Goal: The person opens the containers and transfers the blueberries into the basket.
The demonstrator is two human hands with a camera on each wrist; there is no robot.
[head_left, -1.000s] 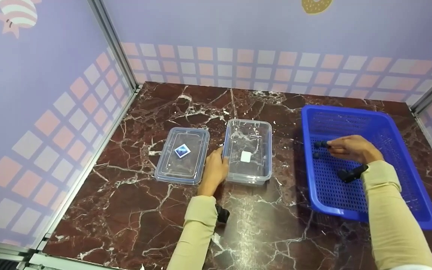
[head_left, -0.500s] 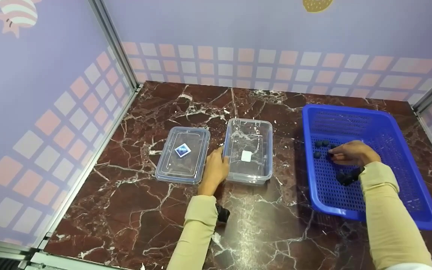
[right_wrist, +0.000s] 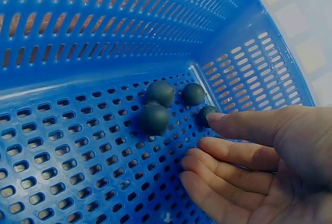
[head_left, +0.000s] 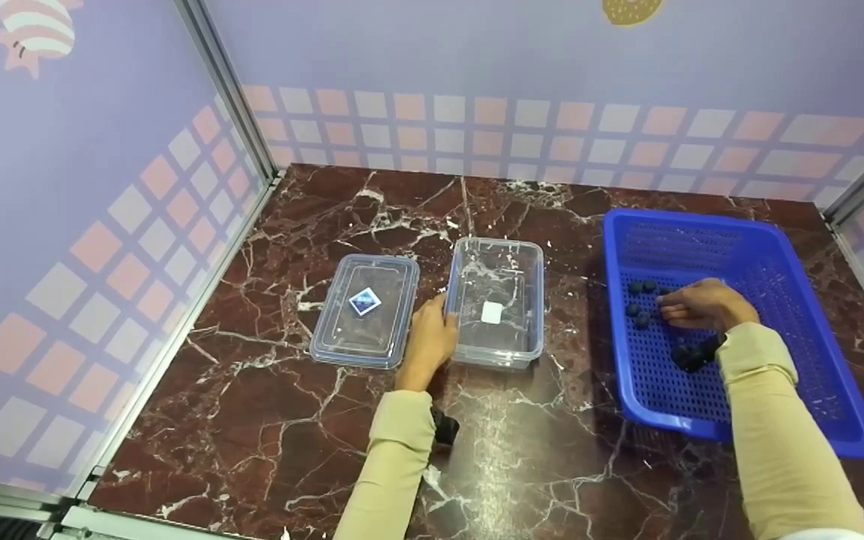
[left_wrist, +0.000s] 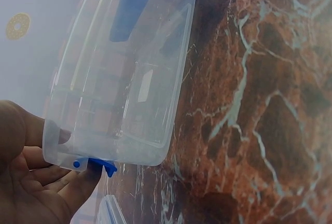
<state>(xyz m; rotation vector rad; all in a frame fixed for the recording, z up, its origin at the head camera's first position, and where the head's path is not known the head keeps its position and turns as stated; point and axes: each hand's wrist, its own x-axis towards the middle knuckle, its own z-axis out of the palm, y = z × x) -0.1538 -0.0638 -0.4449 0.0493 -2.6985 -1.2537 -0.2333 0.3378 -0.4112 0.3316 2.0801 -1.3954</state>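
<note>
My left hand [head_left: 432,334] grips the near left side of a clear plastic container [head_left: 496,300]. In the left wrist view its thumb lies over the wall and the fingers sit outside, by a blue clip [left_wrist: 101,166]. My right hand [head_left: 704,304] is down inside the blue basket [head_left: 623,367], palm turned inward, thumb apart from loosely bent fingers. Several small dark green balls [right_wrist: 154,119] lie on the basket floor just ahead of it. The thumb tip overlaps one ball [right_wrist: 205,115] in the right wrist view. Nothing shows between thumb and fingers.
A clear lid [head_left: 353,337] with a blue diamond sticker lies left of the container on the dark red marbled table [head_left: 274,450]. A white square label [head_left: 491,312] shows on the container's bottom. Patterned panels [head_left: 402,45] enclose the table at the back and sides.
My right hand has drawn back toward me and to the right from the far-left balls. Another ball now shows on the basket floor beside its fingers. The left hand stays put.
</note>
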